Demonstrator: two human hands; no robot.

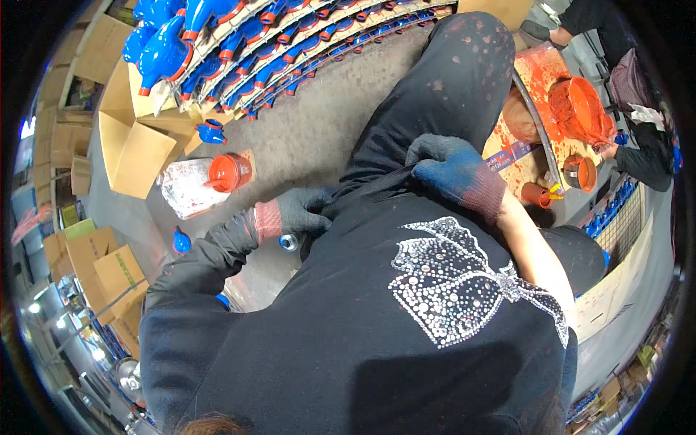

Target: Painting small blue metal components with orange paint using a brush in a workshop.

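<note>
My left hand (pixel 299 211), in a dark grey knit glove with a reddish cuff, is at the left side of my waist. Its fingers close on the edge of my black shirt (pixel 326 319), and the fingertips are partly hidden by the cloth. My right hand (pixel 451 172) wears a blue-stained glove. Curled fingers pinch the shirt's front hem over my lap, drawing the cloth into folds. Below my left hand, a small silver metal cylinder with a blue rim (pixel 288 242) shows next to the shirt.
Stacked layers of blue parts (pixel 254 54) with red ends rise ahead. A red bucket (pixel 229 172) stands front left by an open carton (pixel 138 152). To the right, a red-stained board (pixel 533 80) bears a large red tub (pixel 576 109); another person's arm (pixel 638 156) reaches beside it.
</note>
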